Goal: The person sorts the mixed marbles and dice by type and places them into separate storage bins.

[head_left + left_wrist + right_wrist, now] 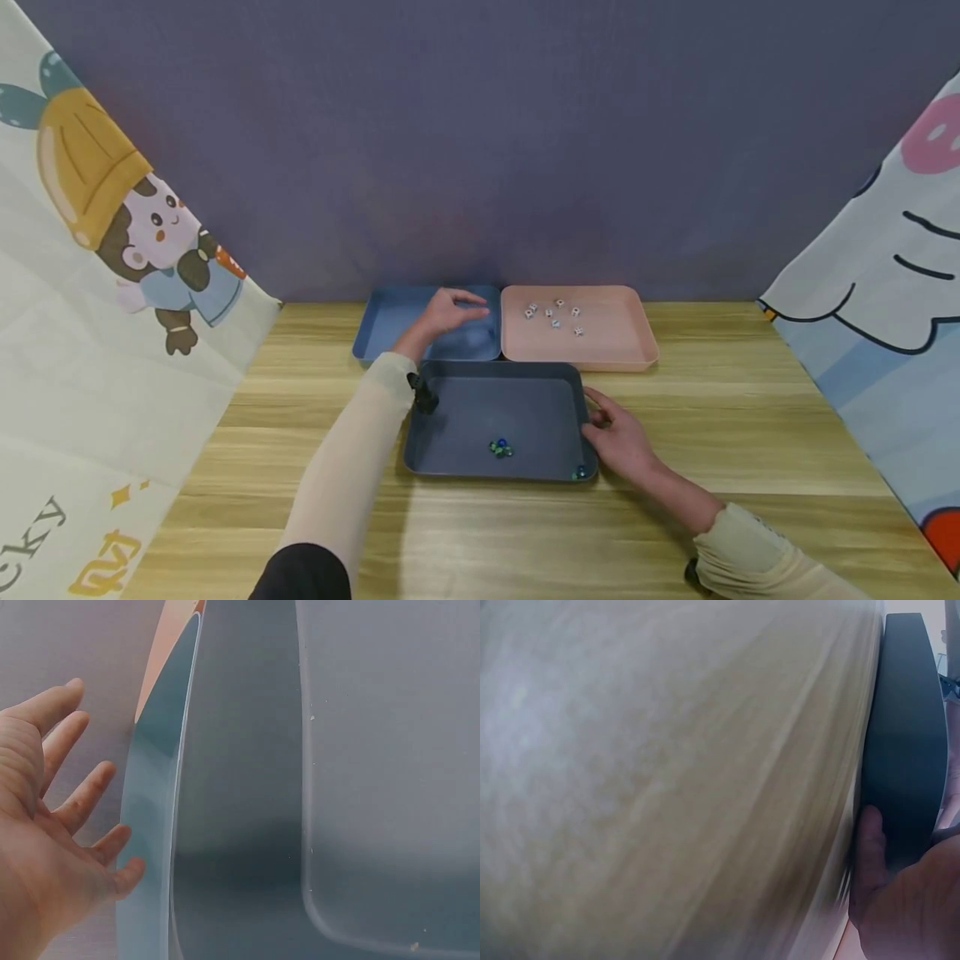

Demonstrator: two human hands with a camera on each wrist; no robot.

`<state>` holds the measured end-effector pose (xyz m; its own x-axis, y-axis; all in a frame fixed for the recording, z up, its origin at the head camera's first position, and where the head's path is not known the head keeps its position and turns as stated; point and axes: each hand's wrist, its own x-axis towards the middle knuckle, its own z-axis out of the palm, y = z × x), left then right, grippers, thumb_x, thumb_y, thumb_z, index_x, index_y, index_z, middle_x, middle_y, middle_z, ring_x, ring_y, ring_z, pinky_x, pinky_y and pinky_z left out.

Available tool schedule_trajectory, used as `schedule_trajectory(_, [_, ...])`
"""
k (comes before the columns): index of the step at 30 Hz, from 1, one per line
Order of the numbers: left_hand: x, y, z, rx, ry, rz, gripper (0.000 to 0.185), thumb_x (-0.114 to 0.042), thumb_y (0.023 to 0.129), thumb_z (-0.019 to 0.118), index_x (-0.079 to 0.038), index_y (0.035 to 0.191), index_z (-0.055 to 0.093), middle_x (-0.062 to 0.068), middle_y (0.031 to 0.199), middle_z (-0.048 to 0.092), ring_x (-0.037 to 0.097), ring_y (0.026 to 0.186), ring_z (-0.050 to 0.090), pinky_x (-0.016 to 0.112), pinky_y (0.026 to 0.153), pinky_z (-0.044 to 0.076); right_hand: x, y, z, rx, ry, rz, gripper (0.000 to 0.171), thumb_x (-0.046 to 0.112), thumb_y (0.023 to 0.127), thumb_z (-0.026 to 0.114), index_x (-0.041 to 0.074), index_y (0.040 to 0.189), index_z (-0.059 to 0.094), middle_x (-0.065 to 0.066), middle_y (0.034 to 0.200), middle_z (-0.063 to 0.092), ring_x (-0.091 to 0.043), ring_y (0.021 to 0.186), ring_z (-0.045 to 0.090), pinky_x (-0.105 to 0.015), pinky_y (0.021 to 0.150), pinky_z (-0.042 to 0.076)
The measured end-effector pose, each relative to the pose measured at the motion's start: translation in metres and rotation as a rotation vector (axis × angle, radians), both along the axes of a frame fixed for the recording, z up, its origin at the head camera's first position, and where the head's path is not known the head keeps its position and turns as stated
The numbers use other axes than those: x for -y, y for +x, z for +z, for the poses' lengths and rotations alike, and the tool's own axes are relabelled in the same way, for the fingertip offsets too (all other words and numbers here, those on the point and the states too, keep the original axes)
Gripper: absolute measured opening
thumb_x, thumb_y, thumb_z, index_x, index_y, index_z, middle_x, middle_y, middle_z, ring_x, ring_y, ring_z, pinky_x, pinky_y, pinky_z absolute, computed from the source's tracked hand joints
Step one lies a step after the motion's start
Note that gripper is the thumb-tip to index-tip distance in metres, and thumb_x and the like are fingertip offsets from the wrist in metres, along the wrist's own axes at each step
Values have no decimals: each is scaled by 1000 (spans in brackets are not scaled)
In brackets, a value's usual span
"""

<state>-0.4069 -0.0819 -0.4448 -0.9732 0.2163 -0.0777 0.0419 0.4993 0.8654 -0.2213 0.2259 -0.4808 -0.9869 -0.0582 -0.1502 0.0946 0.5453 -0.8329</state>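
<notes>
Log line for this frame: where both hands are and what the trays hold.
left hand: open over blue tray | right hand: on dark tray edge | marbles in dark tray | dice in pink tray

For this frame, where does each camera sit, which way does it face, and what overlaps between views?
Head: above the wooden table, looking forward and down at three trays; both forearms and hands show.
Left wrist: beside the open left hand, facing the blue tray.
Right wrist: low over the table, facing the dark tray; the right hand touches its edge.
Shared: head and right wrist both show the dark tray.
</notes>
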Motion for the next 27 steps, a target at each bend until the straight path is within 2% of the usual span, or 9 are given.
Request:
schedule_trajectory(6, [2,6,0,-28,-9,-31,36,-31,88,74,-11,118,72,6,138,51,33,129,43,49,94,44,-1,1,-1,-4,-4,10,61,3,90,57,8,148,42,-12,102,62,-24,93,56,-33,76,46])
schedule_trajectory(12, [3,14,10,-87,-60,-131,34,-29,90,72,-8,116,72,3,118,63,28,113,56,44,85,49,-1,0,-2,-38,-6,21,60,3,88,58,7,147,43,-12,98,61,-24,89,56,-33,75,46])
schedule_trajectory(17, [-3,26,27,-139,-163,-279,27,-27,92,70,-11,113,73,-3,106,68,15,94,62,35,77,52,-1,-2,0,-25,9,14,60,3,89,58,7,146,44,-12,100,62,-24,91,57,-35,77,46])
schedule_trajectory(22, [-15,47,43,-183,-268,-494,15,-21,92,69,-16,105,75,-8,100,68,14,92,63,29,77,52,-2,-2,0,-12,21,10,61,4,88,57,8,147,42,-12,102,62,-25,93,57,-37,79,46])
schedule_trajectory(24, [-20,55,46,-192,-308,-578,15,-20,92,69,-15,106,75,-9,99,69,15,93,63,28,78,51,-2,-2,-1,-13,26,9,61,5,88,57,8,147,43,-12,102,63,-25,93,57,-37,79,46])
schedule_trajectory(27, [-26,65,48,-180,-376,-659,17,-20,92,69,-13,107,75,-10,97,68,12,92,63,26,77,50,-1,-3,-2,-15,27,11,61,5,88,57,8,147,43,-13,102,63,-25,93,57,-37,78,46])
